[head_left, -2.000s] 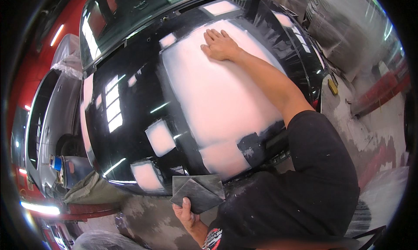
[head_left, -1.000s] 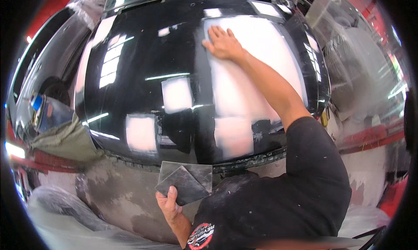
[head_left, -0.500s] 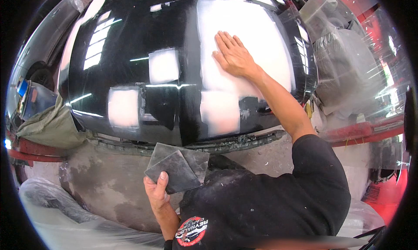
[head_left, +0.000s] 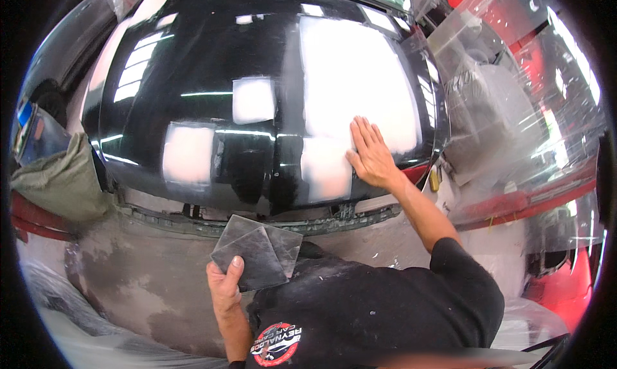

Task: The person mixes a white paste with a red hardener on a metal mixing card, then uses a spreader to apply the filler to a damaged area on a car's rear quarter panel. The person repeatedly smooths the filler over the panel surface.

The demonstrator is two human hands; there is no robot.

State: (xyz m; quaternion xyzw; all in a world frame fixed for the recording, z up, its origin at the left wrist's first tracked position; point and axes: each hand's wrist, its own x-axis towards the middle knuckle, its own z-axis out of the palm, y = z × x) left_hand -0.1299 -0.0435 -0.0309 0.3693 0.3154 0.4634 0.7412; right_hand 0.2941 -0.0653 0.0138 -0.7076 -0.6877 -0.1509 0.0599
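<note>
My left hand (head_left: 225, 282) grips two flat, dark grey square sheets (head_left: 257, 256), overlapping and dusty, with the thumb pressed on the top one. They are held in front of the car, low in the picture. My right hand (head_left: 371, 149) lies flat with its fingers stretched out. It rests on the lower edge of a large white patch (head_left: 357, 67) on the black car hood (head_left: 199, 60). Just below that, a smaller whitish patch (head_left: 326, 170) adjoins it. Two more white squares, one mid-hood (head_left: 253, 100) and one nearer the front left (head_left: 187, 153), sit apart.
The car's exposed front edge (head_left: 308, 224) runs between me and the hood. Plastic-wrapped items (head_left: 491, 118) and red parts stand on the right. A draped cloth (head_left: 61, 182) and another dark car (head_left: 58, 60) are on the left. Clear plastic sheeting (head_left: 71, 324) lies lower left.
My right hand has slid toward me and slightly right, from the middle of the large white patch to its lower edge. My left hand still holds the grey sheets. The view has shifted a little.
</note>
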